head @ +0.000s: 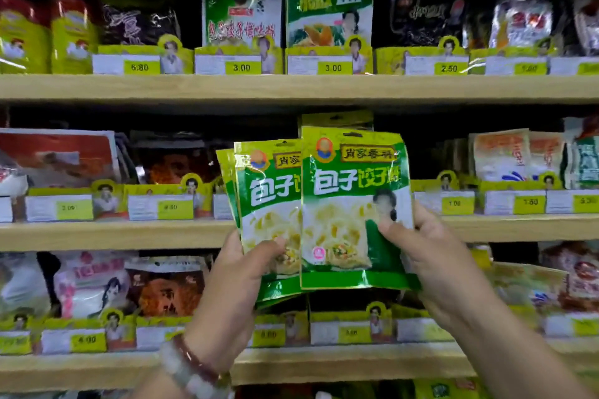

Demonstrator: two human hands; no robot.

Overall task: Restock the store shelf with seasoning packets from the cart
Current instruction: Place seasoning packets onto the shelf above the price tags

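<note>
Both hands pinched packets: left hand the rear stack, right hand the front packet; best slotted upright into the gap at centre frame.

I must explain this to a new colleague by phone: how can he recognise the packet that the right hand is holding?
Look at the middle wooden shelf, in front of its centre, where two hands hold up green packets. The right hand pinches the front packet at its lower right corner. Unlike the packets in the left hand, which it partly covers, its whole face shows: white and yellow characters over a dumpling picture.
</note>
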